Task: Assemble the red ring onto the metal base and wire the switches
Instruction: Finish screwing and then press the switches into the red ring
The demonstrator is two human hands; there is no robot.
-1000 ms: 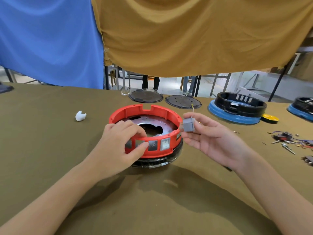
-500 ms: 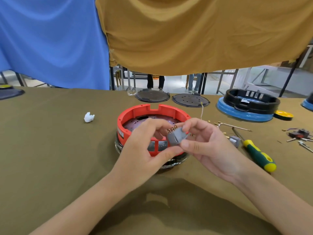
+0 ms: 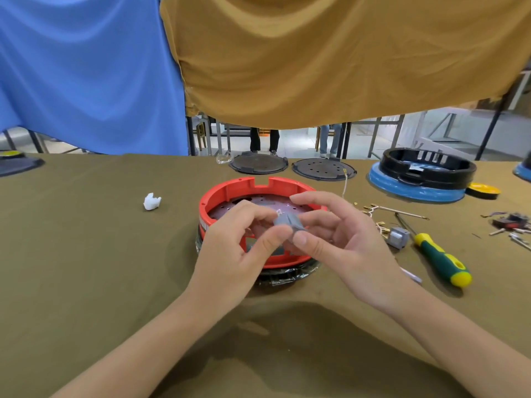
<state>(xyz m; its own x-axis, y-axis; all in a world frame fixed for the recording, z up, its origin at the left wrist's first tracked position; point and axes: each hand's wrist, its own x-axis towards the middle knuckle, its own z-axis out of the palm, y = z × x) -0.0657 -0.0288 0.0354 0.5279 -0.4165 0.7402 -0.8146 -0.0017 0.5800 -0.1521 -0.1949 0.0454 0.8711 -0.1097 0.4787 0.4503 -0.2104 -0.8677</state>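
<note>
Both my hands now pinch the small grey plastic switch at frame centre, left hand having left the red plastic ring, which sits on the metal base. Right hand shares it; wiring looks next.

Olive-clothed table — red ring, screwdriver, grey switch.
</note>
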